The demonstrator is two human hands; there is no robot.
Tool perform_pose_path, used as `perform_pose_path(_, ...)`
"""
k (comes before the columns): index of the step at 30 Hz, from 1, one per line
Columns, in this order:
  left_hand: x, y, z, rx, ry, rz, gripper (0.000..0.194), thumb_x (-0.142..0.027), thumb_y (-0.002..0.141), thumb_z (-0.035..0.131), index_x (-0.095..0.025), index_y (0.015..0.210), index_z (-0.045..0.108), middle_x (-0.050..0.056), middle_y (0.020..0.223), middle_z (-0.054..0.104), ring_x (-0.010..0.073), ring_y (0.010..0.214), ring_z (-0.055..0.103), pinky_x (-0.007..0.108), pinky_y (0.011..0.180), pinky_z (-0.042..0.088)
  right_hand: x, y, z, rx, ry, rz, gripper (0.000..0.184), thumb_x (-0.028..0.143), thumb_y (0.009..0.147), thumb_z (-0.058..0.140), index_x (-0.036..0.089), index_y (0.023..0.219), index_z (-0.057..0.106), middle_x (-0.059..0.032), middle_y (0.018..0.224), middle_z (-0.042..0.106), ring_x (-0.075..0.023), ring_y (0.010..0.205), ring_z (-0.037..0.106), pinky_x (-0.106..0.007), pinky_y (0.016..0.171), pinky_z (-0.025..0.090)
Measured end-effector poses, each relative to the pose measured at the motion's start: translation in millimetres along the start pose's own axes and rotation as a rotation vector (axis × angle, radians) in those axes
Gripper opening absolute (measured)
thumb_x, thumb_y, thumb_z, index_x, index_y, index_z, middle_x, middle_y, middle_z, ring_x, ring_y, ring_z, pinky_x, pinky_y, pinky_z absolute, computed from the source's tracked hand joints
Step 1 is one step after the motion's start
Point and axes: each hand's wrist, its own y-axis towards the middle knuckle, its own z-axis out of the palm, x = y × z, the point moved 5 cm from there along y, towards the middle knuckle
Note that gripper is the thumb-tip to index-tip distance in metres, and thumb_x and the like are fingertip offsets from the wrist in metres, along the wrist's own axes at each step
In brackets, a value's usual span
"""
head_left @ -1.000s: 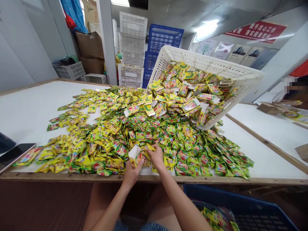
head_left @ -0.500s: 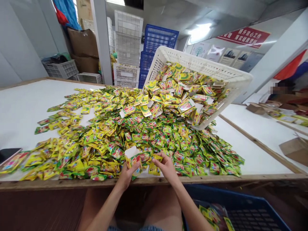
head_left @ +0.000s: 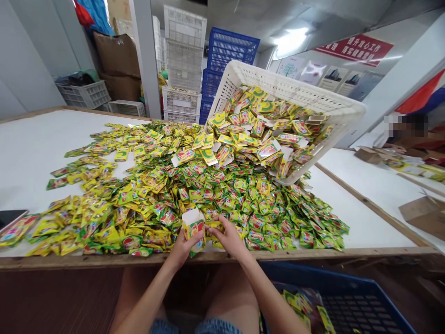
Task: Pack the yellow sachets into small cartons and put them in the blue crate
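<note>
My left hand is closed around a small open carton with a white flap, held upright at the near edge of the table. My right hand is beside it, fingers pinched on yellow sachets at the carton's mouth. Both hands are at the front of a wide heap of yellow-green sachets spread over the white tabletop.
A tilted white crate spills more sachets and flat cartons onto the heap. A blue crate with filled boxes sits low right. A dark phone lies at the left edge. Stacked crates stand behind. Another person sits far right.
My right hand drew back from the heap with sachets, then came in against the carton's opening. The left hand kept hold of the carton. The view shifted slightly.
</note>
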Motion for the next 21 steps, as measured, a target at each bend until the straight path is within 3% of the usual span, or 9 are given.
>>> perform_pose_path(3,-1.2,-0.1,-0.3,-0.029,-0.017,0.015,0.046,-0.035,0.069,0.068,-0.014,0.109,0.060,0.011,0.106,0.067,0.0265,0.100,0.060,0.035,0.084,0.048,-8.9,-2.4,7.5,-0.106,0.181,0.046,0.036,0.030,0.079,0.052,0.021,0.112,0.041,-0.0060,0.104,0.059,-0.0172,0.084,0.061,-0.029,0.075,0.048)
perform_pose_path(5,-1.5,-0.6,-0.3,-0.038,-0.042,0.008,0.045,-0.036,0.068,0.069,-0.013,0.107,0.061,0.012,0.107,0.066,0.0271,0.101,0.060,0.036,0.086,0.047,-14.0,-4.7,12.7,-0.148,0.211,0.086,0.039,0.033,0.080,0.052,0.020,0.115,0.041,-0.0073,0.103,0.060,-0.0182,0.087,0.061,-0.030,0.077,0.048)
perform_pose_path(9,-2.3,-1.6,0.8,-0.039,-0.096,-0.028,0.043,-0.035,0.066,0.071,-0.013,0.102,0.064,0.011,0.105,0.067,0.0267,0.098,0.061,0.035,0.085,0.047,-18.4,-7.1,13.4,-0.116,0.160,0.087,0.027,0.036,0.079,0.054,0.018,0.099,0.054,-0.0060,0.094,0.064,-0.0200,0.087,0.059,-0.031,0.077,0.047)
perform_pose_path(13,-5.7,2.0,2.7,-0.037,-0.117,0.000,0.034,-0.033,0.065,0.071,-0.013,0.093,0.067,0.010,0.101,0.068,0.0240,0.092,0.062,0.032,0.083,0.047,-18.7,-4.3,-14.0,-0.180,0.082,0.098,0.022,0.036,0.076,0.058,0.016,0.087,0.056,-0.0037,0.080,0.063,-0.0186,0.075,0.057,-0.029,0.068,0.046)
perform_pose_path(17,-2.9,10.8,9.3,0.033,-0.046,-0.011,0.029,-0.032,0.065,0.071,-0.011,0.084,0.065,0.005,0.070,0.067,0.0163,0.064,0.061,0.030,0.070,0.048,15.2,5.4,-43.7,-0.150,0.062,-0.029,0.017,0.031,0.079,0.055,0.018,0.090,0.056,-0.0024,0.079,0.061,-0.0170,0.075,0.055,-0.026,0.067,0.045)
perform_pose_path(21,-0.5,14.1,23.1,0.206,0.048,-0.034,0.025,-0.032,0.065,0.070,-0.013,0.074,0.059,0.000,0.058,0.058,0.0118,0.052,0.053,0.026,0.057,0.045,64.3,20.6,-48.1,0.040,-0.081,-0.180,0.010,0.020,0.080,0.053,0.020,0.090,0.055,-0.0007,0.082,0.060,-0.0147,0.076,0.055,-0.024,0.068,0.043)
